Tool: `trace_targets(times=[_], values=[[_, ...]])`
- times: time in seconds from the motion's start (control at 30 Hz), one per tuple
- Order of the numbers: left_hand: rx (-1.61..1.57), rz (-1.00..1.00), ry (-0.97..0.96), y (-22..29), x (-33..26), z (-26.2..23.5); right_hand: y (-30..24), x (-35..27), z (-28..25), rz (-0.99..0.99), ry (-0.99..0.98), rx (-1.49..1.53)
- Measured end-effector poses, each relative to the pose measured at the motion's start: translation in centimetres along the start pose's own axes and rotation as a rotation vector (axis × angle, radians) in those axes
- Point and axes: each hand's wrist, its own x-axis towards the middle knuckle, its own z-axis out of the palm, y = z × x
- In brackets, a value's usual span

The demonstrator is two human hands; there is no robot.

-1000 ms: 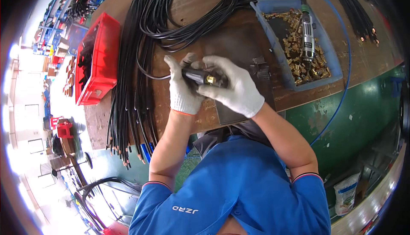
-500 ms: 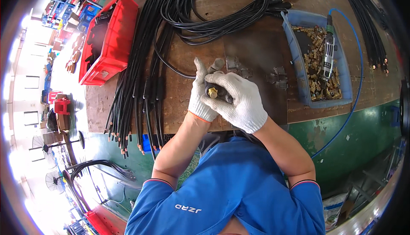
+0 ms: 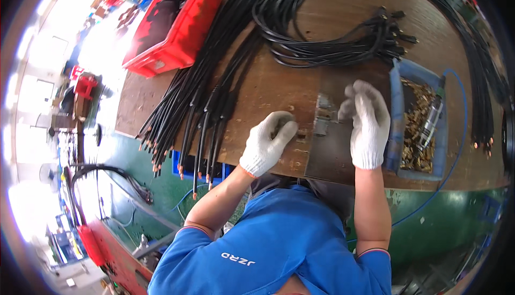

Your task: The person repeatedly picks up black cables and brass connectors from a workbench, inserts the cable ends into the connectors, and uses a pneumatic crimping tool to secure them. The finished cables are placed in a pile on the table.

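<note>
nearest the camera, the person's blue short-sleeved shirt [image 3: 279,246] fills the lower edge, and two bare forearms reach up to the worn brown wooden worktop [image 3: 268,88]. both hands wear white knitted cotton gloves. the left hand [image 3: 265,145] is curled, fingertips pressed together near the worktop's front edge; whether it pinches anything cannot be told. the right hand [image 3: 366,123] lies loosely spread, palm down, on a dark flat metal plate [image 3: 332,155], beside a small grey metal fixture [image 3: 323,115]. just right sits one blue plastic tray [image 3: 440,155] of small brass fittings [image 3: 412,128] with a silvery cylindrical tool [image 3: 432,120]. farther off, bundles of black rubbery hoses [image 3: 214,75] fan across, and one red plastic crate [image 3: 177,27] stands far left.
</note>
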Motion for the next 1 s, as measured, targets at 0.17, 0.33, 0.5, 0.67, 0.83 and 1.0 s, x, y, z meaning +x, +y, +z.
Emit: trace_targets(times=[0.17,0.33,0.5,0.67,0.83,1.0], values=[[0.860,0.282,0.497,0.1,-2.6,-8.0,1.8,-2.9,-0.6,0.157,-0.193,-0.171],[1.057,0.006,0.387,-1.4,-5.3,-11.9,2.4,-3.7,0.1,0.204,-0.256,-0.173],[1.176,-0.041,0.304,-1.4,-5.1,-10.4,2.6,-4.9,1.8,0.172,-0.390,-0.425],[1.011,-0.079,0.147,-1.5,-3.6,-9.7,3.1,-6.4,3.2,0.019,-0.716,-0.666],[0.421,-0.151,0.003,-0.2,-2.4,-5.8,2.5,-8.8,5.1,0.080,-0.833,-1.090],[0.775,0.528,0.104,3.8,-2.2,-1.9,-0.1,-7.1,3.6,0.446,-0.864,-0.889]])
